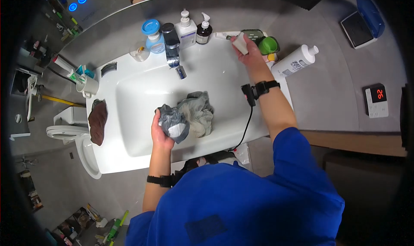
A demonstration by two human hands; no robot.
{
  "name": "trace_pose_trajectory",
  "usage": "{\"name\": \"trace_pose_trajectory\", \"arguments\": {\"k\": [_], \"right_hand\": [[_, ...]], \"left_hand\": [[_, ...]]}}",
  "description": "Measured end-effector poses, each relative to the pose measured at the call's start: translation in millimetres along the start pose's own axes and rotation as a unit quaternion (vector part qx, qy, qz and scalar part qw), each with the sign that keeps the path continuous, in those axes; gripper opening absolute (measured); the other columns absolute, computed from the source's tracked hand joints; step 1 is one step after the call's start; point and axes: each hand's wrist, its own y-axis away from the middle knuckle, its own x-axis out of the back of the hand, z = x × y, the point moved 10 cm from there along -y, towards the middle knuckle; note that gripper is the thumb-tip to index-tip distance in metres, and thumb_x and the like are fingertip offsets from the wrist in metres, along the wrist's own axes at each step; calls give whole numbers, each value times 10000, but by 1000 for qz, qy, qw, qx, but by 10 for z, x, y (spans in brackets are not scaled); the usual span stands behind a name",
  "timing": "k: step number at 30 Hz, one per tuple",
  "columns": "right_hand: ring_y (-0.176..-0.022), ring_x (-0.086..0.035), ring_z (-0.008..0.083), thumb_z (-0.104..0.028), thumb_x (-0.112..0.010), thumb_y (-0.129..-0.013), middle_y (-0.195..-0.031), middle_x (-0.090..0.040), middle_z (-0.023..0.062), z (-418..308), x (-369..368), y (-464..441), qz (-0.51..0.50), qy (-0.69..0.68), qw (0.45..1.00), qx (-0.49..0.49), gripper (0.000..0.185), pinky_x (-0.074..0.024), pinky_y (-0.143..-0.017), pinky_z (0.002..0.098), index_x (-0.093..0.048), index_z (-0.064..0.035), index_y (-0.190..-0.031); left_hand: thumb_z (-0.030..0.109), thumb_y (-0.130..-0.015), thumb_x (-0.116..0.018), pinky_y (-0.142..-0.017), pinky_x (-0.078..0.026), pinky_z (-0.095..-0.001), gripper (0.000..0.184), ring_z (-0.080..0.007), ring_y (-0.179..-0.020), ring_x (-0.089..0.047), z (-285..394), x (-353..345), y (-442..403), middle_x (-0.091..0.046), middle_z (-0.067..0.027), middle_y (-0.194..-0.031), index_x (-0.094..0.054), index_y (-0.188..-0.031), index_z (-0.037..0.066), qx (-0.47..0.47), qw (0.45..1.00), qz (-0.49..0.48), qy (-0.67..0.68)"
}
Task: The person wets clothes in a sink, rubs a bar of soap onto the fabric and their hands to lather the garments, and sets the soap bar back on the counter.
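My left hand (161, 133) is closed on a bunched grey cloth (176, 121) that has a pale patch. It is over the front part of the white sink (142, 90). More crumpled grey fabric (200, 116) lies in the basin just right of it; I cannot tell whether the two are one piece. At the back right rim, my right hand (251, 52) grips a whitish bar of soap (240, 44). Beside that hand are a dark soap dish (254, 34) and a green cup (268, 45).
A faucet (171, 52) rises from the back rim, near pump bottles (186, 32). On the right stands a white bottle (297, 61), tilted in view. A brown cloth (98, 123) hangs over the left rim by a mug (87, 87). A cable (249, 127) trails from my right wristband.
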Motion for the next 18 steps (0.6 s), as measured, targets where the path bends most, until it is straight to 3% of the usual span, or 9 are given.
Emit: {"name": "trace_pose_trajectory", "arguments": {"k": [4,6,10,18], "right_hand": [[-905,-643,328,-219,-492,-950,-1000,-613,200,-315,100,-663,-26,-6,1000,0,286,-592,-712,350,-449,6,-1121],[-902,-639,353,-158,-457,-953,-984,-597,214,-428,225,-912,-2,-49,999,15,256,-597,-704,348,-440,36,-1118],[-900,-639,359,-163,-455,-947,-961,-603,225,-537,385,-1238,72,-118,990,38,263,-593,-666,336,-481,62,-1081],[-773,-641,347,-171,-508,-912,-907,-613,239,-678,589,-1364,190,-50,974,113,251,-559,-721,432,-517,42,-1045]], "left_hand": [[361,-904,-550,-880,-486,-417,341,-275,-949,-621,29,28,68,-644,-117,-1040,-598,-1068,66,-24,999,30,-7],[356,-906,-547,-880,-486,-420,344,-276,-951,-620,52,110,62,-642,-119,-1041,-588,-1081,63,-31,999,42,-10],[347,-909,-543,-873,-489,-428,345,-282,-952,-620,133,99,87,-638,-121,-1053,-573,-1097,58,-67,997,48,-7],[331,-913,-542,-871,-493,-395,304,-250,-938,-627,37,84,58,-649,-95,-1027,-605,-1059,72,-55,997,55,-11]]}}
